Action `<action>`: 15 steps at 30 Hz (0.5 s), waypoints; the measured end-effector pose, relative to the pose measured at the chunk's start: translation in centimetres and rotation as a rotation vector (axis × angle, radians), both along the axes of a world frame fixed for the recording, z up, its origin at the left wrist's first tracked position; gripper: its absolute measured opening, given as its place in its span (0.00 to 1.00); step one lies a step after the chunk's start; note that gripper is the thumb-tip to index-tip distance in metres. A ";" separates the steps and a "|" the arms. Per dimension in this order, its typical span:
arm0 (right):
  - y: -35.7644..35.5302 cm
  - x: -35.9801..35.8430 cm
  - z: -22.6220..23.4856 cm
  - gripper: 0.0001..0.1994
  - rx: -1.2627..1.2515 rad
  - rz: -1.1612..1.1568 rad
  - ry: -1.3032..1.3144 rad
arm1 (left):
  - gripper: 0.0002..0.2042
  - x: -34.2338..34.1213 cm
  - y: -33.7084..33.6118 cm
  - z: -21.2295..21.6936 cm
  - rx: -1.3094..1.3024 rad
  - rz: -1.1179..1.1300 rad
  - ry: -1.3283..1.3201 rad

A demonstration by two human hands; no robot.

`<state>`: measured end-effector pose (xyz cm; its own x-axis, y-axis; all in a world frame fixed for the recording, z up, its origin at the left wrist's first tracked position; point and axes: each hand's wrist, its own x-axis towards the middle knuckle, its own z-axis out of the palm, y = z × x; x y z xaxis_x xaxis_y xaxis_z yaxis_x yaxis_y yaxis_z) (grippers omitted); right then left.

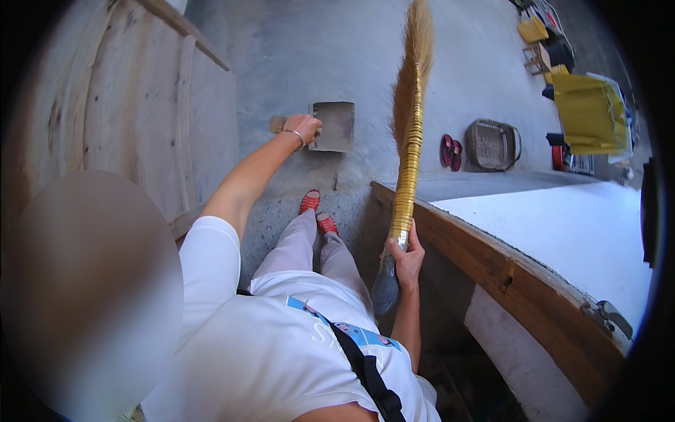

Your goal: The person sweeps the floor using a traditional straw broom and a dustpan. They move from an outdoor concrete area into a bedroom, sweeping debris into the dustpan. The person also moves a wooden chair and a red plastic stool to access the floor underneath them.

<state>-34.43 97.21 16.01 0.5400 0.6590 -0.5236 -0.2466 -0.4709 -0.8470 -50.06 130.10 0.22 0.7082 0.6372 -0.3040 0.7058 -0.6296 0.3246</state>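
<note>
My right hand is wrapped round the grey lower end of a broom's handle. The long broom, its handle bound in gold rings, stands nearly vertical in the picture, tan bristles at the far end. Stretched out ahead, my left hand closes at the left edge of a square grey dustpan. It appears to hold the dustpan's handle, whose pale end seems to poke out beyond my wrist. My fingers hide the grip itself. Inside the dustpan I cannot make out any contents.
Wooden door panels rise on the left. A wooden beam edges the doorway on the right. On the grey floor lie dark red slippers beside a woven basket. A yellow cloth-covered thing stands farther right.
</note>
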 end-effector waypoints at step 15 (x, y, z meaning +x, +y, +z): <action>-2.2 -0.4 2.1 0.35 0.096 -0.286 0.128 | 0.07 18.6 -0.3 -4.4 0.463 -0.785 0.063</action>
